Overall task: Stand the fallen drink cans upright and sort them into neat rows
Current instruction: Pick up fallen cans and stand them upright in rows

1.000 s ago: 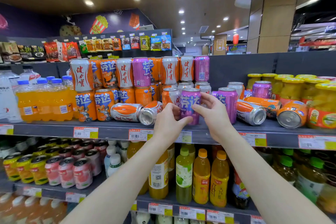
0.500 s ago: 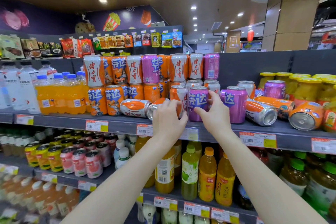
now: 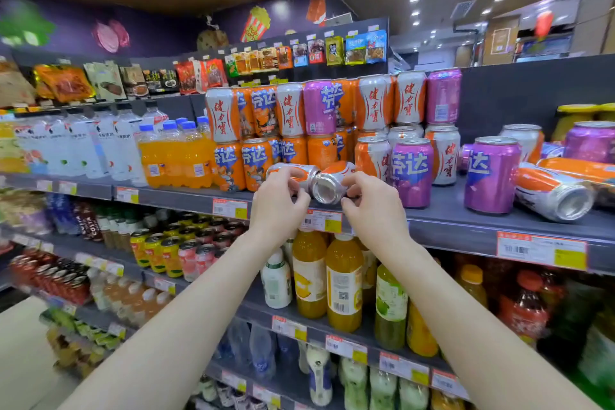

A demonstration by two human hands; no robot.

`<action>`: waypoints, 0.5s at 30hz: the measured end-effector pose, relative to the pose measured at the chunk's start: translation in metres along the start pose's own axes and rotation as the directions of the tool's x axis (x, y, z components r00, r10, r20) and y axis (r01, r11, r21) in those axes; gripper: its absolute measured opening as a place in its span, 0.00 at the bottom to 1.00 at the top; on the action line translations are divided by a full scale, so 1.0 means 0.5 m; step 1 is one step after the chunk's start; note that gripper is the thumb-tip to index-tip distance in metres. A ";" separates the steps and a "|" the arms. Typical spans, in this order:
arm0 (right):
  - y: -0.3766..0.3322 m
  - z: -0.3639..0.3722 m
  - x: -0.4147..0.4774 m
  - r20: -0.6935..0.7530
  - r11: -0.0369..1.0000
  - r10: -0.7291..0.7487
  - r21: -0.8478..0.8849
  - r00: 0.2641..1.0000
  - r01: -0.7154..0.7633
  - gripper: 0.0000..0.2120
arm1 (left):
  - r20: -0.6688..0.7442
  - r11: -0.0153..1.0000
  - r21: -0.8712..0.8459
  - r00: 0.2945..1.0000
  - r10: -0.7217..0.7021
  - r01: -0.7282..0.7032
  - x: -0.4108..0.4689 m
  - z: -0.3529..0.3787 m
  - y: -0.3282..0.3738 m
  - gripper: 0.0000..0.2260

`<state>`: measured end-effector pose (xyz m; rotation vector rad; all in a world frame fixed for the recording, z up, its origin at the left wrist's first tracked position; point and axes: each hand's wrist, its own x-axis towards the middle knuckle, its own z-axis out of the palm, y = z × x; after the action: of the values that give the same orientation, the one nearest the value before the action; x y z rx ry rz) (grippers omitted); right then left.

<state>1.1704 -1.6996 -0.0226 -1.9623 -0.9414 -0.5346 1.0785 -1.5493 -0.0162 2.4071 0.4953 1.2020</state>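
Shelf (image 3: 466, 226): fallen cans (image 3: 327, 188) (upright purple can (image 3: 411, 173) beside)

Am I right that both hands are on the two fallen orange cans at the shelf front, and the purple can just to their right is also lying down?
Not quite. The head view shows the left hand and right hand on the two fallen orange cans at the shelf front, but the purple can just to their right stands upright, not lying down.
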 end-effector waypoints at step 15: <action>-0.085 0.073 0.064 -0.075 0.832 0.459 -0.314 0.885 -0.458 0.34 | 0.179 0.936 -0.168 0.924 0.337 -0.309 0.071 0.030 -0.085 0.16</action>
<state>1.1573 -1.6414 0.0015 -2.3879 -0.3612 -0.4212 1.1050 -1.4988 -0.0217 2.5201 -0.0525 1.0535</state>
